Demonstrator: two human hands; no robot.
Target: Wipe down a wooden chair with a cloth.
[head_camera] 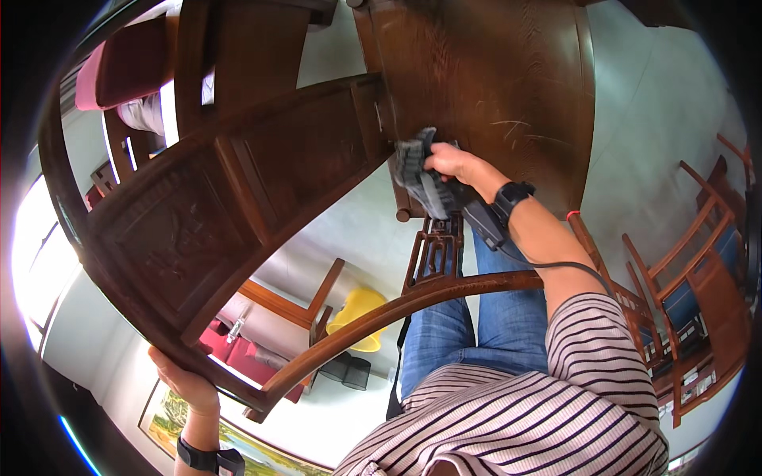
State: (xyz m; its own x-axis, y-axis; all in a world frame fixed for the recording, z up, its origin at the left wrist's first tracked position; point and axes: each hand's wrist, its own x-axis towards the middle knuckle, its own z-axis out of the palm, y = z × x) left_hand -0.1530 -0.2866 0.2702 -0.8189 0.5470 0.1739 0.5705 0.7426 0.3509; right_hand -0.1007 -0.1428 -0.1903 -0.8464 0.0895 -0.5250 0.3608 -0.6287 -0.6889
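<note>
A dark wooden armchair stands before me, its flat seat (512,71) marked with pale scratches. My right hand (455,162) holds a bunched grey cloth (421,175) against the seat, close to the foot of the carved back panel (178,232). Part of the cloth hangs over the seat's side edge. At the lower left, my left hand (191,385) grips the chair's curved top rail (119,303); some of its fingers are hidden behind the wood. A curved armrest (381,318) crosses between my body and the seat, above an openwork wooden support (437,253).
Wooden chairs (693,297) stand to the right. A yellow plastic container (360,321) and a black mesh container (345,370) are beyond the armrest. A black cable (565,265) runs from a device at my right wrist. Another piece with red upholstery (131,65) is at upper left.
</note>
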